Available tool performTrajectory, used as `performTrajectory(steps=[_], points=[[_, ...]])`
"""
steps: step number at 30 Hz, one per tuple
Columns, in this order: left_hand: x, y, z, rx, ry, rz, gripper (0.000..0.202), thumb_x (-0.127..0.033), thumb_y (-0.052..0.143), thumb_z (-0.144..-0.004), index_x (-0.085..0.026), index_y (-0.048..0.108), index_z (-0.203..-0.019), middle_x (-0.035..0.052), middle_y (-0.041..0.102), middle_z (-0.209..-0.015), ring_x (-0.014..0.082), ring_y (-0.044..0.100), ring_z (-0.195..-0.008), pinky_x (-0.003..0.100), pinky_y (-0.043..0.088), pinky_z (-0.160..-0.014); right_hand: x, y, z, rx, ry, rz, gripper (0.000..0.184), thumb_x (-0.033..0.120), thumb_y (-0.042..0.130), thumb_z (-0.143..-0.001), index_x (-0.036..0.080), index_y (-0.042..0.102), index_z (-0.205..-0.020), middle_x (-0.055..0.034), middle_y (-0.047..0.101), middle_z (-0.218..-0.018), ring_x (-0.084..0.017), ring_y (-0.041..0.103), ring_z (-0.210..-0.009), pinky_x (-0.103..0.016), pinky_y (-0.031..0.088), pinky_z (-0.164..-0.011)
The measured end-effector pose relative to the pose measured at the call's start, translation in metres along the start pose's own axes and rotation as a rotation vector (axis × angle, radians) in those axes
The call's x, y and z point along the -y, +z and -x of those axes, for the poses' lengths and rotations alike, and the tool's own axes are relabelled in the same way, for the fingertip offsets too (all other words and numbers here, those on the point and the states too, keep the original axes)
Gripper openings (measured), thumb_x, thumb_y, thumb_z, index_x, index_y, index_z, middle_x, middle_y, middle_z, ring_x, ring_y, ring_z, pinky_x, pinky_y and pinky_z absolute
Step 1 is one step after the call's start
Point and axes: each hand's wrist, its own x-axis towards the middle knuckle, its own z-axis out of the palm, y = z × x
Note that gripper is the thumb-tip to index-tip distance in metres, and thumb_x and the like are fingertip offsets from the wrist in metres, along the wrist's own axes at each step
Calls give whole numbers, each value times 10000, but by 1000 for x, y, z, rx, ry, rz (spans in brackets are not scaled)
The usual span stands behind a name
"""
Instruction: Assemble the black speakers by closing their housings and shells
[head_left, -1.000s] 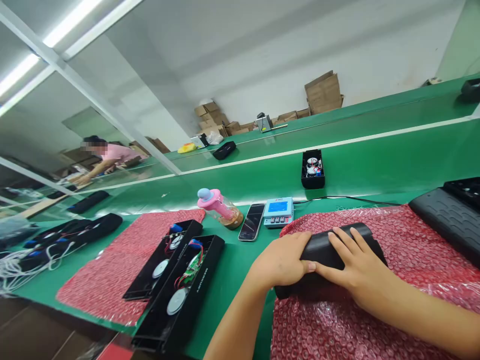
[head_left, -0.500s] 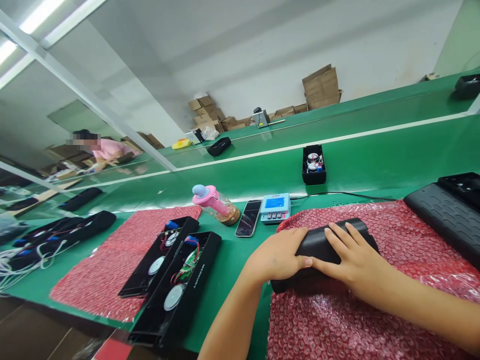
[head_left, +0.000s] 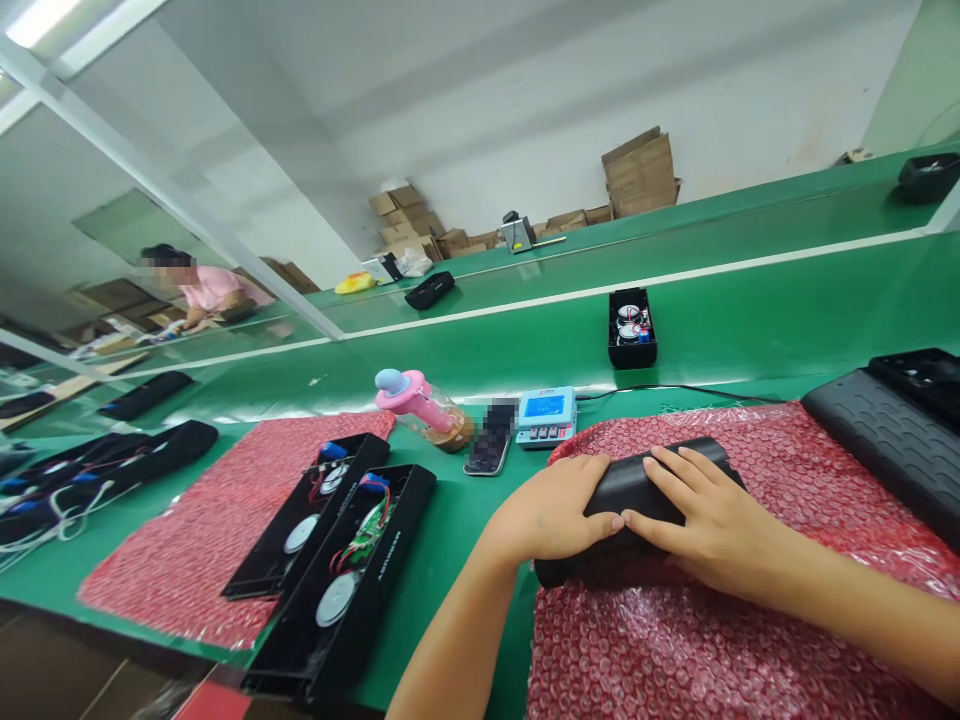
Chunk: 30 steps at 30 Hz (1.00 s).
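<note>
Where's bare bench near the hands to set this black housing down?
Free: green strip between the open speaker trays and right bubble wrap, and left bubble wrap. Crowded: behind the left hand, by bottle, phone, meter.

Black speaker case (head_left: pixel 637 490) lying on its side, seemingly closed.

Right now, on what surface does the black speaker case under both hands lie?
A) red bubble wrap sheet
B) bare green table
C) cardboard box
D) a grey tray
A: the black speaker case, pressed by the left hand and right hand, rests on the red bubble wrap sheet.
</note>
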Motion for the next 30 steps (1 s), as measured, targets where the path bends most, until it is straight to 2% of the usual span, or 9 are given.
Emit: performTrajectory(steps=[7, 12, 15, 19, 21, 26, 28, 30], points=[[-1, 1, 2, 1, -43, 1, 541, -420, 560, -807, -203, 446, -1289, 87, 579, -1240, 284, 537, -1114, 423, 424, -954, -3, 2, 2, -64, -23, -47, 281, 259, 595, -785, 189, 631, -1055, -225, 590, -1135, -384, 518, -1133, -596, 425, -864], [-2, 1, 1, 3, -55, 7, 543, -418, 562, -805, -217, 446, -1295, 79, 577, -1247, 276, 537, -1111, 416, 419, -957, -1, 2, 0, -82, -12, -30, 233, 229, 583, -778, 187, 630, -1003, -204, 609, -1102, -364, 526, -1128, -577, 431, -873], [-2, 0, 1, 4, -67, 7, 542, -419, 568, -804, -212, 452, -1291, 79, 576, -1255, 272, 536, -1117, 412, 410, -967, -3, 0, -1, -39, 2, -38, 287, 276, 648, -752, 196, 628, -1027, -208, 601, -1127, -381, 529, -1119, -594, 422, -870], [-2, 0, 2, 2, -74, 14, 540, -431, 563, -813, -212, 448, -1293, 78, 572, -1263, 263, 531, -1125, 402, 401, -979, -7, -4, -1, 52, -23, -54, 451, 390, 769, -642, 153, 631, -1000, -224, 574, -1184, -406, 522, -1119, -599, 415, -887], [-1, 1, 2, 1, -68, 23, 533, -431, 562, -813, -221, 451, -1289, 72, 568, -1267, 262, 527, -1128, 397, 405, -973, -7, -3, 1, 28, -28, -46, 439, 378, 783, -625, 129, 636, -955, -234, 576, -1178, -412, 525, -1109, -597, 417, -885], [-1, -1, 1, 9, -77, 43, 505, -403, 568, -809, -210, 465, -1264, 76, 563, -1268, 259, 521, -1133, 412, 390, -991, -1, 3, 5, -67, -30, -24, 335, 304, 719, -693, 104, 640, -950, -225, 574, -1184, -389, 495, -1148, -587, 376, -938], [-5, -2, 2, 7, -76, 38, 495, -377, 580, -799, -209, 471, -1252, 74, 575, -1243, 257, 531, -1112, 411, 404, -977, 1, -2, 4, -35, 14, -52, 370, 342, 718, -695, 109, 641, -972, -212, 561, -1205, -383, 469, -1169, -582, 357, -958], [-12, -2, 5, -1, -70, 5, 483, -368, 618, -767, -194, 501, -1202, 83, 587, -1191, 266, 536, -1080, 418, 426, -948, 1, -14, 0, 77, 92, -159, 374, 410, 719, -687, 149, 649, -945, -161, 581, -1165, -350, 502, -1105, -553, 392, -922]])
